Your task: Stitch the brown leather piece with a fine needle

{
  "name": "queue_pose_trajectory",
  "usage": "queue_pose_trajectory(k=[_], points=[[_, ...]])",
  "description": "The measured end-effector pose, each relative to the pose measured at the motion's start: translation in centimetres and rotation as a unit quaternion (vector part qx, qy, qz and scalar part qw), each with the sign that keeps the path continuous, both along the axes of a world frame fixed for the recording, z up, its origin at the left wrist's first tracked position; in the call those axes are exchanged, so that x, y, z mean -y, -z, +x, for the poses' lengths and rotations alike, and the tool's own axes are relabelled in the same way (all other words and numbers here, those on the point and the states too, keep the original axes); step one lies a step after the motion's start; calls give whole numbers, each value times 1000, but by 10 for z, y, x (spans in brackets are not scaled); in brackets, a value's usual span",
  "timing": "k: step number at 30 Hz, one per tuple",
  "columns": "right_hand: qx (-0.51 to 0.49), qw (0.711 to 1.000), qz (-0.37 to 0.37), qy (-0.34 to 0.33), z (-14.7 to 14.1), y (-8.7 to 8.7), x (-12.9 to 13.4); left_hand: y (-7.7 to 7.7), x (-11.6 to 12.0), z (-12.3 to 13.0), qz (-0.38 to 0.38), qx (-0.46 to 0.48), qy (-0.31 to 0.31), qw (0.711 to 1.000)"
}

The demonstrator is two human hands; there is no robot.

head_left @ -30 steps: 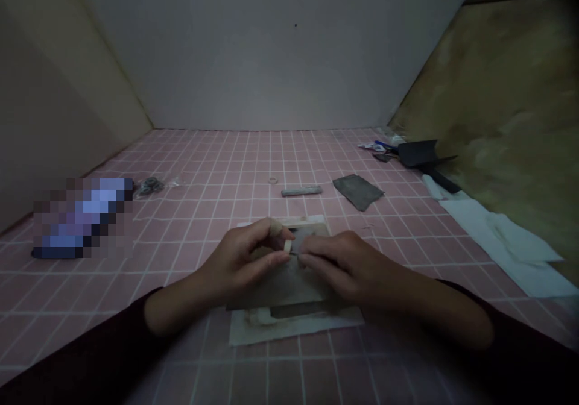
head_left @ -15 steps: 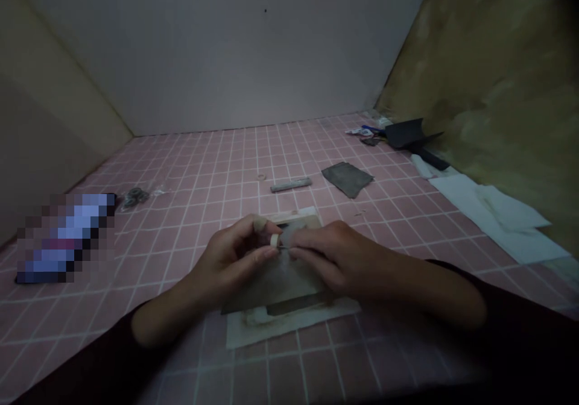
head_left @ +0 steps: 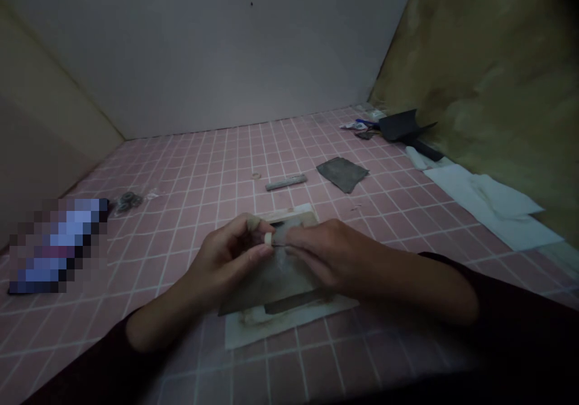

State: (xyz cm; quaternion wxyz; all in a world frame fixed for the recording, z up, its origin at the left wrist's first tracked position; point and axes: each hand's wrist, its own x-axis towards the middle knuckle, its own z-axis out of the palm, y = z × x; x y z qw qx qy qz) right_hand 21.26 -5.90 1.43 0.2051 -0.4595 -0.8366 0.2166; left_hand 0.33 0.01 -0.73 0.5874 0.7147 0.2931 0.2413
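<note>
My left hand (head_left: 221,257) pinches a small cream-coloured ring (head_left: 268,239) between thumb and fingers. Close beside it on the right, my right hand (head_left: 328,251) is closed, its fingertips pressed together on something thin that reaches toward the ring; I cannot make out its kind. A grey-brown flat sheet (head_left: 266,281) lies beneath both hands. Under that sheet, stained white paper (head_left: 244,335) shows at the near edge and the far edge.
Beyond my hands lie another pale ring (head_left: 253,176), a grey bar (head_left: 286,182) and a dark grey sheet (head_left: 344,175). A blurred-out, phone-like device (head_left: 58,245) and grey coils (head_left: 128,200) are left. A black dustpan-like piece (head_left: 400,126) and white papers (head_left: 479,203) lie right.
The view has shifted slightly, so most things sit a little further left. Both hands keep nearly the same pose around the ring.
</note>
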Motion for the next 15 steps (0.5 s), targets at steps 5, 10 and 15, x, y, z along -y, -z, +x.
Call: queue_pose_trajectory(k=[5, 10, 15], points=[[-86, 989, -121, -22, -1, -10, -5, 1, 0, -3, 62, -14, -2, 998], [52, 997, 58, 7, 2, 8, -2, -2, 2, 2, -58, 10, 12, 998], [18, 999, 47, -4, 1, 6, -1, -2, 1, 2, -42, 22, -2, 999]])
